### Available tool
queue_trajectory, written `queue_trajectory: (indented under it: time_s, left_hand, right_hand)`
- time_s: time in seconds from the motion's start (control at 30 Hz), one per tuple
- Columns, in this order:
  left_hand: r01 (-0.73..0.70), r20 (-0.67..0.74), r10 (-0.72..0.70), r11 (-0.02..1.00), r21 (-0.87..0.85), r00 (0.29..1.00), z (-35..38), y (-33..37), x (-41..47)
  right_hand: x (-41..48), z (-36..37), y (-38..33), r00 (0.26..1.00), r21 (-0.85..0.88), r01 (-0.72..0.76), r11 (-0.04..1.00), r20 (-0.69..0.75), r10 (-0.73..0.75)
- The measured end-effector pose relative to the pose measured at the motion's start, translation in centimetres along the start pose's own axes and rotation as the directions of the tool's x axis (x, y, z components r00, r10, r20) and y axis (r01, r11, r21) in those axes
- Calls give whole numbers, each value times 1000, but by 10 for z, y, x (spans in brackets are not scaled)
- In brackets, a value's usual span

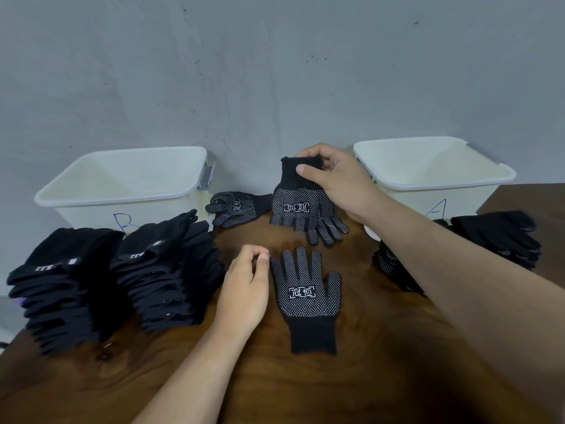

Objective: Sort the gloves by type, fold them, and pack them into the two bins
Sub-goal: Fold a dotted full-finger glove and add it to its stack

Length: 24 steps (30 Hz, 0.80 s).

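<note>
Glove cuff [301, 168] in right hand [339, 182]

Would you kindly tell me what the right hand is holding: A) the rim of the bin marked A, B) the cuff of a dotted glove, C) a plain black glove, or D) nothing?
B: the right hand pinches the black cuff of a dotted glove, whose fingers point down.
</note>
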<state>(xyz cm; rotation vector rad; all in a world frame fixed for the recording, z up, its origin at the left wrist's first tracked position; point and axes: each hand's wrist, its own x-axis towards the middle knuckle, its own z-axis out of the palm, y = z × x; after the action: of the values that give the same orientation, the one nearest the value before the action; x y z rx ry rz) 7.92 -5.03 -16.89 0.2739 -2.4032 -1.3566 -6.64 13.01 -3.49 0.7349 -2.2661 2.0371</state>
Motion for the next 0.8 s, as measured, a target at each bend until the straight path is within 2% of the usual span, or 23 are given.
queue_trajectory:
  time_s: [0.37,0.57,0.67,0.8]
  left_hand:
    - [16,-13,-16,1000,-1,1000,-1,3,0]
    - [27,-14,-27,1000,12,1000,-2,5,-1]
    - [27,-12,-26,999,23,1000,-2,5,-2]
    - [10,37,-12,998,65,999,-2,5,-4]
  right_hand:
    - [-50,4,23,994,6,-106,994,31,106]
    - [-100,6,30,993,-30,-104,994,51,105]
    - [-128,8,34,990,-108,-105,989,87,115]
    - [-168,7,48,980,-242,3,970,195,45]
